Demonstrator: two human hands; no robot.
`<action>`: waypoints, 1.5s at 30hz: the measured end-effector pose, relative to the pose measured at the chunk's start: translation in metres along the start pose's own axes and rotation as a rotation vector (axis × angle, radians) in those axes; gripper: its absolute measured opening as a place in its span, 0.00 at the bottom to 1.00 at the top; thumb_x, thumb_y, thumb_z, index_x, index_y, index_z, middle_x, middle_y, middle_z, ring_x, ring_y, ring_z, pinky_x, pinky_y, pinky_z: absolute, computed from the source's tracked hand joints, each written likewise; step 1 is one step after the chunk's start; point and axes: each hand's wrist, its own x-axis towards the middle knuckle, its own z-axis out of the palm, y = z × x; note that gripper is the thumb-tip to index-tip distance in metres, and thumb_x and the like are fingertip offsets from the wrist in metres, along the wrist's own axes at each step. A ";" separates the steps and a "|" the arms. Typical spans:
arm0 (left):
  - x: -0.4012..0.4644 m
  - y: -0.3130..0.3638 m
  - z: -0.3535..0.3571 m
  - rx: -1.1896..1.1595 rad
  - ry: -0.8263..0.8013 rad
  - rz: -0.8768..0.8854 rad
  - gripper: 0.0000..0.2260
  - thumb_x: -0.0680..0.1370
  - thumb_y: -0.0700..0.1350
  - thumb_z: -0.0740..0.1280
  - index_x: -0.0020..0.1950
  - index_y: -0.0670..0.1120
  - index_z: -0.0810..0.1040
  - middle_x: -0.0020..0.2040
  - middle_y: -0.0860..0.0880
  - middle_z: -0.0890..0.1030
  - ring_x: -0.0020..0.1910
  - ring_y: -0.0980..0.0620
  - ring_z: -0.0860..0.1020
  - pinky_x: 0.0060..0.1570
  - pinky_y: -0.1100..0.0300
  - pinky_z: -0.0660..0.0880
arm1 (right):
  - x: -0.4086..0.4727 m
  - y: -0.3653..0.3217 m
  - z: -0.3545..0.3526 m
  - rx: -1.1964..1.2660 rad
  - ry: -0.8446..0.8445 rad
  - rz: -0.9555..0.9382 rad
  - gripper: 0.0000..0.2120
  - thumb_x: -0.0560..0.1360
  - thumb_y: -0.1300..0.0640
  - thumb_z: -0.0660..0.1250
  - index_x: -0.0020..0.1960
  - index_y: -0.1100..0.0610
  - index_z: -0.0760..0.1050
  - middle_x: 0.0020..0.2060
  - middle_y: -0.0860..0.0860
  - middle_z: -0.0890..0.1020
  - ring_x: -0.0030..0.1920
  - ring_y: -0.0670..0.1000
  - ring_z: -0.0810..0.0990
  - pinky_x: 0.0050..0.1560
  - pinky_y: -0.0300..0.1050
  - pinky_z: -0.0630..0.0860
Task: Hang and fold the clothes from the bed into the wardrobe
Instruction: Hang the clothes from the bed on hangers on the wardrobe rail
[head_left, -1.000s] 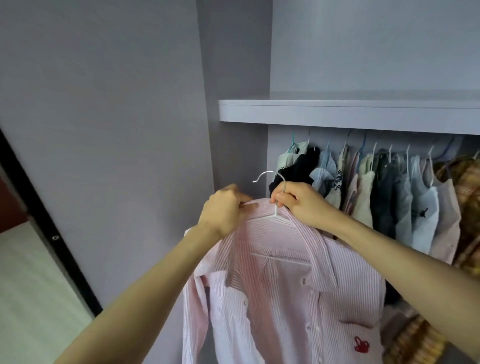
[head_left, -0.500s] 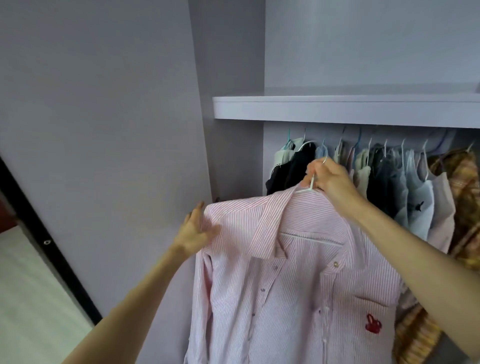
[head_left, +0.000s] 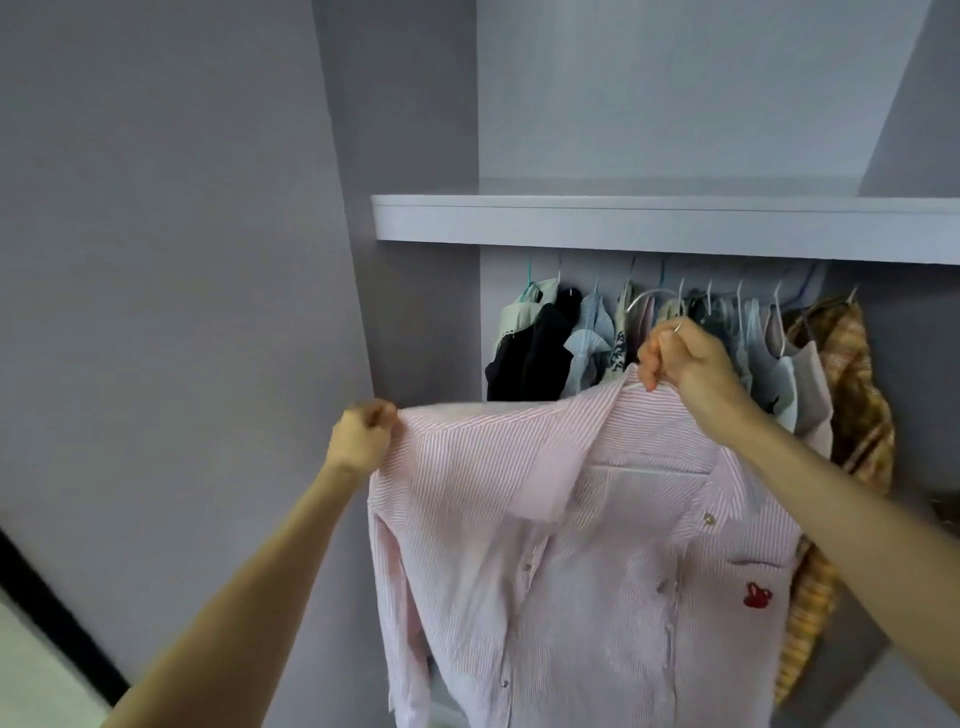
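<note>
Item: pink striped shirt (head_left: 597, 545), red motif on chest pocket, carried on a white wire hanger (head_left: 655, 299) in front of the open wardrobe, not yet on the rail. Right hand (head_left: 685, 358): fingers clamped on the hanger neck at the collar, bearing the weight, hook raised toward the row of hung garments (head_left: 675, 343). Left hand (head_left: 361, 434): fingers pinched together on the shoulder seam, apparently drawing the cloth taut so it sits square on the hanger. Above: 1 grey shelf (head_left: 623, 223). Rail itself hidden beneath the shelf.
</note>
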 end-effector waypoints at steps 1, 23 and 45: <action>0.003 -0.001 0.000 0.053 0.002 -0.018 0.08 0.77 0.37 0.62 0.43 0.42 0.80 0.46 0.41 0.79 0.45 0.41 0.77 0.47 0.55 0.72 | 0.000 -0.002 0.000 0.018 0.019 -0.010 0.15 0.81 0.67 0.49 0.38 0.58 0.66 0.30 0.54 0.71 0.29 0.46 0.72 0.41 0.40 0.74; -0.030 0.077 0.026 -0.041 -0.071 0.360 0.09 0.79 0.40 0.63 0.49 0.35 0.79 0.42 0.46 0.73 0.43 0.47 0.73 0.43 0.65 0.63 | -0.022 0.008 -0.022 -0.509 -0.357 0.102 0.12 0.81 0.59 0.55 0.58 0.57 0.75 0.47 0.51 0.79 0.48 0.49 0.77 0.55 0.44 0.73; 0.020 0.024 0.011 0.304 -0.049 0.012 0.20 0.78 0.42 0.61 0.70 0.46 0.67 0.67 0.42 0.67 0.67 0.39 0.65 0.65 0.43 0.65 | -0.037 0.009 0.081 -0.983 -0.426 0.190 0.16 0.79 0.58 0.54 0.32 0.55 0.61 0.36 0.53 0.74 0.40 0.57 0.74 0.37 0.44 0.67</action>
